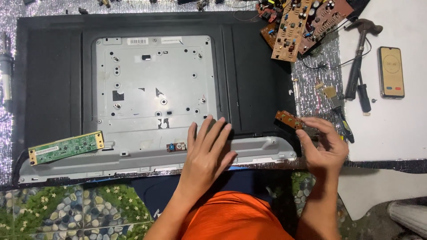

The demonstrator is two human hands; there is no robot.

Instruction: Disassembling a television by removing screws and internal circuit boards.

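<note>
Small brown circuit strip (289, 120) pinched in right hand (324, 149) grip beside television back panel (155, 80); left hand (208, 153) flat, released, on panel's lower edge.

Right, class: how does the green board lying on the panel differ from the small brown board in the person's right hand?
The green board is long and green; the brown board is short and brown. The green board lies flat on the panel, untouched; the brown board is pinched in the right hand by the panel's right edge. The green board sits far left; the brown board sits right. Both are narrow rectangular circuit boards.
</note>
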